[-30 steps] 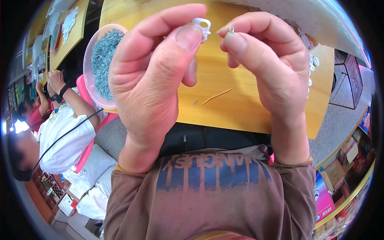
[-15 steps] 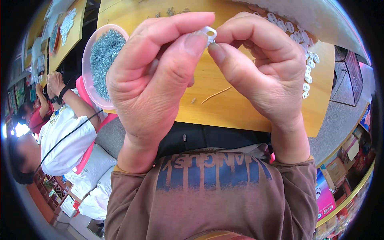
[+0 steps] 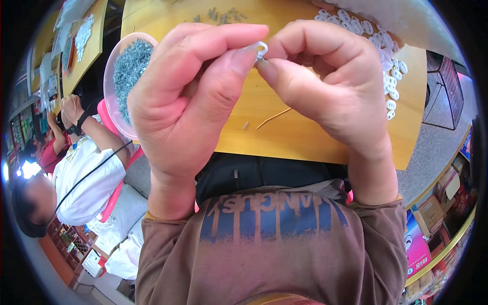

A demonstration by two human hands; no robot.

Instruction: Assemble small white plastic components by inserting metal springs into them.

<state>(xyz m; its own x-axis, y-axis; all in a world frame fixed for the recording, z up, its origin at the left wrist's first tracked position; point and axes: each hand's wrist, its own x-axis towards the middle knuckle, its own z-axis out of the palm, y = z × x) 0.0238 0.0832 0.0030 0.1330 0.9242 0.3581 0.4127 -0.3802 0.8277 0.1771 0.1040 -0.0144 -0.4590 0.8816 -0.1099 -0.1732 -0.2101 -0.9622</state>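
Both hands are raised close to the camera, above the near edge of the wooden table (image 3: 305, 137). The left hand (image 3: 188, 107) pinches a small white plastic ring piece (image 3: 261, 49) between thumb and forefinger; the piece sits at the fingertips, projecting toward the right hand (image 3: 330, 86). The right hand's thumb and forefinger are closed against the same piece from the opposite side; whatever they hold against it is too small to identify. The piece's long axis cannot be determined. A pink bowl (image 3: 109, 86) of small grey metal parts stands on the table to the left. A heap of matching white ring pieces (image 3: 389, 76) lies to the right. A thin stick (image 3: 273, 118) lies on the bare wood between. Another person (image 3: 76, 168) sits at the left, at a neighbouring table.
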